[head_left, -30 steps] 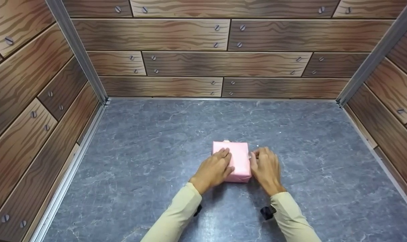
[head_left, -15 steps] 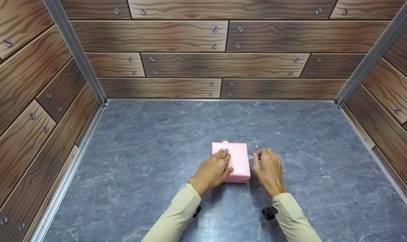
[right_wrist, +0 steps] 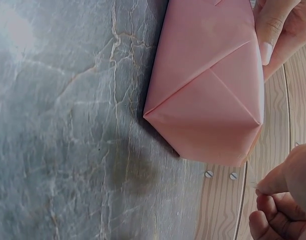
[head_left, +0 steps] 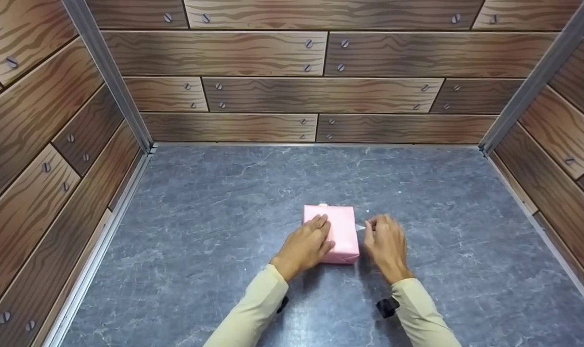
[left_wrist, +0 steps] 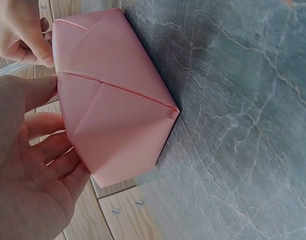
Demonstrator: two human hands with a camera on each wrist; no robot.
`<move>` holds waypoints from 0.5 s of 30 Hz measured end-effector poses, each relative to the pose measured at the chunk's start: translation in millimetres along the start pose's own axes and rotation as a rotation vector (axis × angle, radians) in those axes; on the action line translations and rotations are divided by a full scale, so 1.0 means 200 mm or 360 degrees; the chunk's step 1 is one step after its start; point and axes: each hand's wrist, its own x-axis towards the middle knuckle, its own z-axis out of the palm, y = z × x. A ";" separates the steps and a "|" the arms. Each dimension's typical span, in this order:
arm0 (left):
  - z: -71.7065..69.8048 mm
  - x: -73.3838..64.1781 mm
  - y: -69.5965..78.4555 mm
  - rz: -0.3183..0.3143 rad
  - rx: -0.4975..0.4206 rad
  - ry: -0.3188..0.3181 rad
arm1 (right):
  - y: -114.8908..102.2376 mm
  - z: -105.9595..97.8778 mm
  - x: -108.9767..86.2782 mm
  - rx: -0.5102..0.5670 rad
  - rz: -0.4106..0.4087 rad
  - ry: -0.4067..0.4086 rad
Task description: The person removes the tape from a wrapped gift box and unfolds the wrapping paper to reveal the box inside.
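Observation:
A box wrapped in pink paper [head_left: 342, 229] sits on the grey marbled tabletop, with folded paper flaps showing on its near end in the left wrist view. My left hand [head_left: 304, 246] rests on its top, fingers extended across the left part. Just right of the box, my right hand [head_left: 386, 246] pinches a small translucent strip, apparently clear tape [head_left: 360, 227], between thumb and forefinger. This strip spans the gap to the box's right side. In the right wrist view only its tip shows at the right fingertips [right_wrist: 263, 192]. A pale tab [head_left: 323, 204] sticks out at the box's far edge.
Wood-patterned panels [head_left: 253, 94] close off the back and both sides of the grey tabletop [head_left: 215, 193]. Metal rails [head_left: 118, 82] run along the corners. A tiny white speck [head_left: 367, 210] lies beyond the right hand.
My right hand has drawn slightly to the right, away from the box, and more of the clear strip shows between them. The left hand stays on the box.

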 end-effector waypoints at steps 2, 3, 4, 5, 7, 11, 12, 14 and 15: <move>0.00 0.00 0.00 0.0000 0.0000 -0.0006 | 0.00 0.00 0.00 0.0004 0.0006 -0.0004; 0.00 0.00 0.00 0.0001 0.0002 -0.0005 | 0.01 0.00 0.00 0.0006 0.0012 -0.0009; 0.00 0.00 0.00 0.0001 0.0002 -0.0005 | 0.01 0.00 0.00 0.0005 0.0016 -0.0013; 0.00 0.00 0.00 0.0003 0.0003 -0.0002 | 0.01 0.00 0.00 0.0006 0.0024 -0.0020; 0.00 0.00 0.00 0.0000 0.0000 0.0001 | 0.01 -0.01 0.00 0.0009 0.0041 -0.0039; 0.00 0.00 0.00 0.0017 -0.0006 0.0022 | 0.02 -0.01 0.00 0.0012 0.0072 -0.0057; 0.00 0.00 0.00 0.0020 -0.0009 0.0022 | 0.02 -0.01 0.00 0.0011 0.0078 -0.0058; 0.00 0.00 -0.01 0.0027 -0.0010 0.0025 | 0.03 -0.02 -0.01 0.0012 0.0084 -0.0058; 0.00 0.00 -0.01 0.0026 -0.0010 0.0027 | 0.03 -0.02 -0.01 0.0014 0.0083 -0.0059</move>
